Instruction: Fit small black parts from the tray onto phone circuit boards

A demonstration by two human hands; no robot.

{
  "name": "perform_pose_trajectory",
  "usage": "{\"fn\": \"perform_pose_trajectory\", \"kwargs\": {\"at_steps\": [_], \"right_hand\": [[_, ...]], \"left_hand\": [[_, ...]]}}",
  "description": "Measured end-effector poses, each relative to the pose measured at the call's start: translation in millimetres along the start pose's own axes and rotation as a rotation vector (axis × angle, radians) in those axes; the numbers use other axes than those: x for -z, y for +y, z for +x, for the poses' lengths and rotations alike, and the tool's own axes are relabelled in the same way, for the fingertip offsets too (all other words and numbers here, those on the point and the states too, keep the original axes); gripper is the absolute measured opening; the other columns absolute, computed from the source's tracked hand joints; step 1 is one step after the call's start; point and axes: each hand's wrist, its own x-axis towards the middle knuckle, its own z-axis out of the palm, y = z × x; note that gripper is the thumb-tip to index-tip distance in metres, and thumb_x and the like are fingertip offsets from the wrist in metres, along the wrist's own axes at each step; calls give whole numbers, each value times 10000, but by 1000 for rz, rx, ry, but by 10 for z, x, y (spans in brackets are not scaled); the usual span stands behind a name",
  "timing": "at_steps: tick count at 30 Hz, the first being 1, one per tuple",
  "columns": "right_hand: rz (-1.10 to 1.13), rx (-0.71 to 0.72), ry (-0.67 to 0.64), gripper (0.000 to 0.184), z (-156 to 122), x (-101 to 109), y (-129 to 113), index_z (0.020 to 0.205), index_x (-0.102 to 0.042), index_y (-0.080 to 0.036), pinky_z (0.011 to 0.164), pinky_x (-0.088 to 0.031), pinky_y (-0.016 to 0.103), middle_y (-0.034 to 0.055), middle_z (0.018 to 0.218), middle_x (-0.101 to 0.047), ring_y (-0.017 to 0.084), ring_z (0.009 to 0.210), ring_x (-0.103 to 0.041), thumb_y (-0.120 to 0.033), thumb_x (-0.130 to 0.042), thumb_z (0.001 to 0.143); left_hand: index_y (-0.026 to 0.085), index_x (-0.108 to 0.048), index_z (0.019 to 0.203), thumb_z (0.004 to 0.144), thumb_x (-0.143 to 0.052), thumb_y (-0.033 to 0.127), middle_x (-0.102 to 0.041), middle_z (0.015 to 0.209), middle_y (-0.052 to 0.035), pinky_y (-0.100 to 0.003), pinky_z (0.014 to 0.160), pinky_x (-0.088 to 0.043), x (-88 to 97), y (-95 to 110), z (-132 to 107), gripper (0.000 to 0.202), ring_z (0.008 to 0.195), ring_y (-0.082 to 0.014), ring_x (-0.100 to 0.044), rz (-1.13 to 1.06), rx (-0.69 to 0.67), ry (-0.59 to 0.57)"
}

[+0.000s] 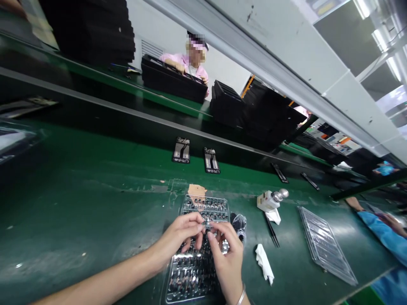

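Note:
Both my hands meet over a clear plastic tray (190,279) filled with several small dark parts. My left hand (181,237) and my right hand (227,254) pinch one small metallic part (207,224) between their fingertips, just above the tray's middle. My right wrist wears a thin bracelet. A small clear bag (240,222) lies right of the tray.
On the green bench lie a white cloth scrap (264,262), black tweezers (271,231), a small white dispenser bottle (270,200), and an empty clear tray (324,245). Two phone frames (182,150) rest on the belt. Black tray stacks and a co-worker in pink stand opposite; a blue sleeve (381,233) is at right.

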Motion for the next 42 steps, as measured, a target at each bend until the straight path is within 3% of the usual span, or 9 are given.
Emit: {"fn": "perform_pose_trajectory", "kwargs": {"at_steps": [5,12,15,18,22,28,33,37,42], "right_hand": [[-2,34,-43,147,-1,8,1,891,-650,-213,635,-452,271,43,832,-613,168,772,-565,-155,-545,805],[-84,166,24,190,-27,-4,-2,916,-637,-211,688,-461,321,54,826,-623,185,785,-571,-104,-548,786],[-119,179,38,188,-38,-1,5,914,-635,-211,695,-459,331,59,825,-617,186,777,-568,-106,-533,797],[-116,117,18,140,-25,11,-3,877,-635,-204,698,-455,319,58,825,-612,185,789,-563,-131,-545,797],[-82,-24,-31,71,9,31,-16,828,-624,-191,623,-445,275,45,793,-610,164,715,-551,-201,-560,798],[-107,-136,-157,80,50,47,9,723,-602,-177,517,-393,222,0,660,-591,112,540,-473,-221,-567,780],[2,-210,-230,104,65,111,1,714,-573,-173,522,-379,209,-12,639,-566,108,557,-475,-252,-565,782],[85,-297,-215,138,61,261,33,723,-560,-165,538,-393,216,-5,643,-552,123,591,-500,-291,-569,779],[-289,-328,-326,124,16,329,131,686,-576,-180,476,-339,206,-27,540,-532,113,487,-475,-244,-523,778]], "left_hand": [[165,-444,717,776,-504,333,-506,481,41,-175,385,-191,-7,29,-15,188,411,-66,-351,115,-9,-89],[171,-459,759,790,-504,391,-510,521,40,-168,370,-171,8,-71,15,227,404,-62,-340,99,-17,-80],[174,-458,759,811,-486,371,-503,523,42,-171,414,-243,22,-120,28,206,442,-74,-389,140,-89,-48],[178,-469,747,849,-434,297,-498,555,41,-193,528,-320,34,-119,9,161,538,-98,-446,320,-207,4],[183,-485,721,856,-409,238,-454,592,42,-204,538,-287,35,-33,-35,165,563,-108,-410,656,-271,68],[180,-503,703,868,-379,211,-503,659,15,-226,579,-295,45,-1,-40,209,614,-130,-451,920,-347,48],[184,-525,677,842,-404,198,-508,618,15,-224,551,-292,56,-57,-28,205,574,-126,-452,884,-339,54],[174,-525,682,837,-403,207,-493,531,37,-199,517,-313,80,-127,28,200,501,-103,-450,637,-241,-25],[162,-602,701,812,-451,229,-535,530,27,-189,499,-313,106,-235,92,199,476,-94,-435,575,-257,-3]]}}
